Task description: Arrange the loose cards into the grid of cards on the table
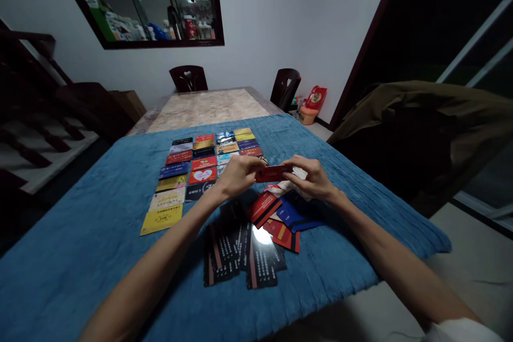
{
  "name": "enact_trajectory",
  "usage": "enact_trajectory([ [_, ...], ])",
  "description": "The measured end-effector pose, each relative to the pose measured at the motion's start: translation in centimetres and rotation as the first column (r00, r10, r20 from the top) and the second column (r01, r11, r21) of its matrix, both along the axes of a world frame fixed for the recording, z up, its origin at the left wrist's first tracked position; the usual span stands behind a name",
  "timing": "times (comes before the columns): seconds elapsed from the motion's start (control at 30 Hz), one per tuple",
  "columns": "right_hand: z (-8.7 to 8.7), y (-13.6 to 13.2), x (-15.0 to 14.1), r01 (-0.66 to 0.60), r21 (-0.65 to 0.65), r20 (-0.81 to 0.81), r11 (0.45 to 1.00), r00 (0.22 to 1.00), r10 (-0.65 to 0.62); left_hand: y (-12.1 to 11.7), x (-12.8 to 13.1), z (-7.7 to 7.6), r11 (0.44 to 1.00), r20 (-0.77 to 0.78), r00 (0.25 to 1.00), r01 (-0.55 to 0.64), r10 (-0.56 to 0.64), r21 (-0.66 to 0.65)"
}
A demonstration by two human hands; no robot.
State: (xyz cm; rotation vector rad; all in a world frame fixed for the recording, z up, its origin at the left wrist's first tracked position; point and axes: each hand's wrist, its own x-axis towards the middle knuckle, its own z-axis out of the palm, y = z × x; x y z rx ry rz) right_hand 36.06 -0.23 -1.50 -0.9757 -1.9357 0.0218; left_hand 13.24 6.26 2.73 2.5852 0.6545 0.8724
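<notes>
We see the left hand [241, 175] and the right hand [310, 177] pinching one dark red card [272, 173] between them, each closed on one end of it. The card is above the blue cloth [92, 214], between the card rows and the loose cards; its print is too small for us to read, and fingers cover both ends.

To the left we find the card rows [204, 163], laid face up in columns, with a yellow card [162, 219] at the near left corner. The left hand and forearm hide part of the rightmost rows, so we cannot tell how many cards lie there.

Nearer to us, black cards [262, 262] overlap in a loose spread, one washed out by a bright glare. Just right of them, red cards [265, 208] and a blue card [300, 212] overlap in a heap; whitish pieces under the right hand are partly covered and hard for us to make out.

At the far end we see the bare patterned tabletop [208, 106] and two dark chairs [189, 79], cut off by the table. On the right, a brownish cloth [425, 104] drapes over something lost in shadow.
</notes>
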Motion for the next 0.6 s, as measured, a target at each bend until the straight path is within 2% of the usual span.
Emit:
enact_trajectory([
  [0.13, -0.2, 0.0, 0.1, 0.027, -0.053, -0.018, 0.998, 0.999, -0.028, 0.4, -0.2, -0.2, 0.997, -0.009, 1.000, -0.007, 0.007, -0.078],
  [0.3, -0.3, 0.0, 0.1, 0.034, -0.078, -0.008, 0.996, 0.999, -0.035, 0.4, -0.3, -0.5, 0.993, -0.015, 1.000, -0.011, 0.009, -0.114],
  [0.6, -0.4, 0.1, 0.1, 0.041, -0.004, 0.049, 0.999, 0.998, -0.041, -0.4, 0.2, -1.2, 0.997, -0.106, 0.992, -0.076, 0.074, -0.016],
])
